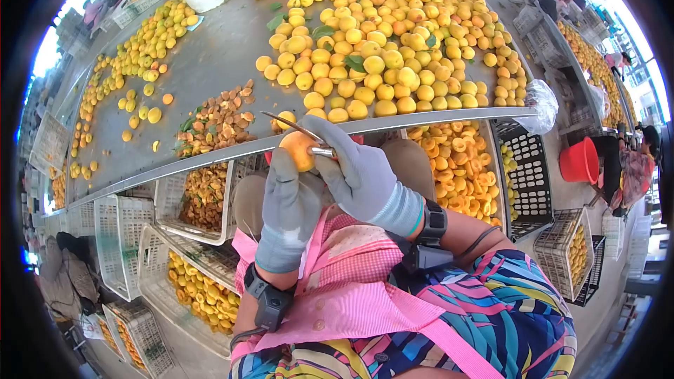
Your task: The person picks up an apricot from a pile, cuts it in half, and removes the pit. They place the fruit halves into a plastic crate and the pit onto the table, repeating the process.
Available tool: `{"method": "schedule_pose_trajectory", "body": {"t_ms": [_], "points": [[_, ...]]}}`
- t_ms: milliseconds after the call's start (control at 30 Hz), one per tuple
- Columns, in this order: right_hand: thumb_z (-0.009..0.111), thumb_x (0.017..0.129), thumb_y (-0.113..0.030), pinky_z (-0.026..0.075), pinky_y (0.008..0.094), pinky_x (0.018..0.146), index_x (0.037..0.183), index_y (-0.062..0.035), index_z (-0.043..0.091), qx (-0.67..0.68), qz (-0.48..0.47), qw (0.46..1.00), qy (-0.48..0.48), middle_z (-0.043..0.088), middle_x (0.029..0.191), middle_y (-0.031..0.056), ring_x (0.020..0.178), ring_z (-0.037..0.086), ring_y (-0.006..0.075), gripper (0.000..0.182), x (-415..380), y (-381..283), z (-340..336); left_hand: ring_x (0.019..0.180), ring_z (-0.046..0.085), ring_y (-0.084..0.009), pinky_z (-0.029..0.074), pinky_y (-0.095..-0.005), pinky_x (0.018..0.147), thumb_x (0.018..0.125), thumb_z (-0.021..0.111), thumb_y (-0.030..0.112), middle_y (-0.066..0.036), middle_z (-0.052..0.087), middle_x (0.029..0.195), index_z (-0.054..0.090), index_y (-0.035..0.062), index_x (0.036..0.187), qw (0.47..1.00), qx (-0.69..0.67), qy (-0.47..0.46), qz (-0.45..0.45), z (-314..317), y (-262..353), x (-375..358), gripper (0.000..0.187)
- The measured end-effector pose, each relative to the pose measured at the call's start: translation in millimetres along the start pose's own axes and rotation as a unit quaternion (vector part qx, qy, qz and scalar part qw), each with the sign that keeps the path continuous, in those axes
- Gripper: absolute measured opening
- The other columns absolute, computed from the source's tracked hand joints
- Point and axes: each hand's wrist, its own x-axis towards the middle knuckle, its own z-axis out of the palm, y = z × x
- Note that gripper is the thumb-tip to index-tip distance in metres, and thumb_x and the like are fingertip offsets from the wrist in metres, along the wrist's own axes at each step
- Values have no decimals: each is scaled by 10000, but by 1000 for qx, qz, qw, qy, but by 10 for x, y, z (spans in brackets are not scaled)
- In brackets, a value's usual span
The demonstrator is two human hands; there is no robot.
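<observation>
My left hand [286, 205], in a grey glove, is closed on an orange-yellow apricot [298, 151] and holds it up near the table edge. My right hand [361, 172], gloved the same way, is closed around a slim tool like a pitting knife [289, 123]. Its thin dark end points left above the apricot, and a metal part touches or lies against the fruit's right side. Most of the tool's grip is hidden by the fingers. Just beyond lies another apricot [283, 120] at the table's rim.
Whole apricots [400, 49] cover much of the metal table [232, 42]. Brown pits [221, 123] lie left of my hands. Crates of halved apricots [460, 168] stand below the edge, beside a black crate [526, 182]. A red bucket [580, 161] and co-workers are farther right.
</observation>
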Motion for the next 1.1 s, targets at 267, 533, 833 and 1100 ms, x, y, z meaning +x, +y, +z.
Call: {"method": "schedule_pose_trajectory", "body": {"t_ms": [267, 533, 833, 1100], "points": [[538, 879, -133, 513, 387, 652, 1360, -32, 358, 19, -3, 1000, -13, 629, 932, 205, 781, 630, 348, 523, 22, 81, 98, 1038, 534, -183, 415, -303, 923, 980, 324, 489, -126, 545, 1151, 436, -34, 1255, 988, 138, 40, 52, 42, 63, -46, 602], [476, 960, -320, 397, 289, 436, 1371, -85, 348, 428, 160, 888, -61, 541, 684, 56, 494, 507, 167, 490, 63, 233, 203, 1048, 529, -189, 421, -313, 922, 980, 342, 470, -110, 541, 1161, 442, 0, 1263, 955, 275, 97, 60, -203, 57, 3, 557], [442, 978, -330, 305, 209, 376, 1418, -146, 308, 522, 291, 784, -168, 447, 626, -30, 437, 392, 65, 496, 22, 94, -74, 1164, 502, -249, 370, -398, 1031, 865, 502, 577, -100, 539, 1225, 432, 53, 1290, 990, -134, -2, -38, -552, -118, 143, 679], [499, 915, -155, 446, 333, 567, 1418, -105, 310, 134, 86, 981, -113, 579, 689, 160, 601, 585, 267, 540, -156, 296, 105, 1167, 489, -255, 377, -431, 1017, 835, 522, 599, -97, 518, 1260, 414, 73, 1321, 971, -230, 10, -70, -628, -180, 151, 724]]}}
